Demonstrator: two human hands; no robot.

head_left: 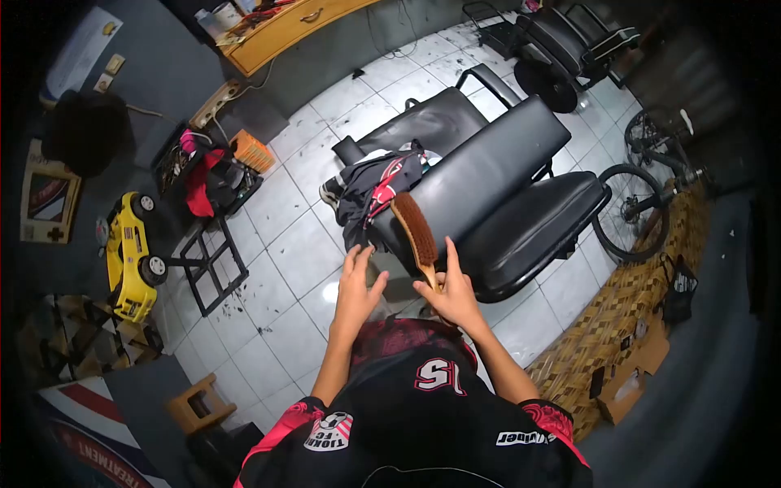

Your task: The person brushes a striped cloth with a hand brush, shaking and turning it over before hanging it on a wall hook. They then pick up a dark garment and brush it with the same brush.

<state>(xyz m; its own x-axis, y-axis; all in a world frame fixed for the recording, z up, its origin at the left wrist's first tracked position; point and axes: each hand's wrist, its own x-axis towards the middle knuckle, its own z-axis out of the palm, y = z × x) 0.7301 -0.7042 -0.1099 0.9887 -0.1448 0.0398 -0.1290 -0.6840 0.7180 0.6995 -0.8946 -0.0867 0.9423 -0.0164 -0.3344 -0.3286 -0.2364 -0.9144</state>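
Note:
My right hand grips the wooden handle of a brush, with the thumb across it and the index finger stretched out. The brush points away from me, its curved wooden back to the left and its brown bristles to the right. Apart from the brush, my left hand hangs open with its fingers spread and nothing in it. Beyond both hands is a black padded seat with a long flat backrest. Dark clothing with red and white marks lies over its left end.
Behind the backrest stands another black seat. A bicycle leans at the right, beside a woven mat. On the left are a yellow toy car, a black metal frame and a small wooden stool. Dark scraps dot the tiled floor.

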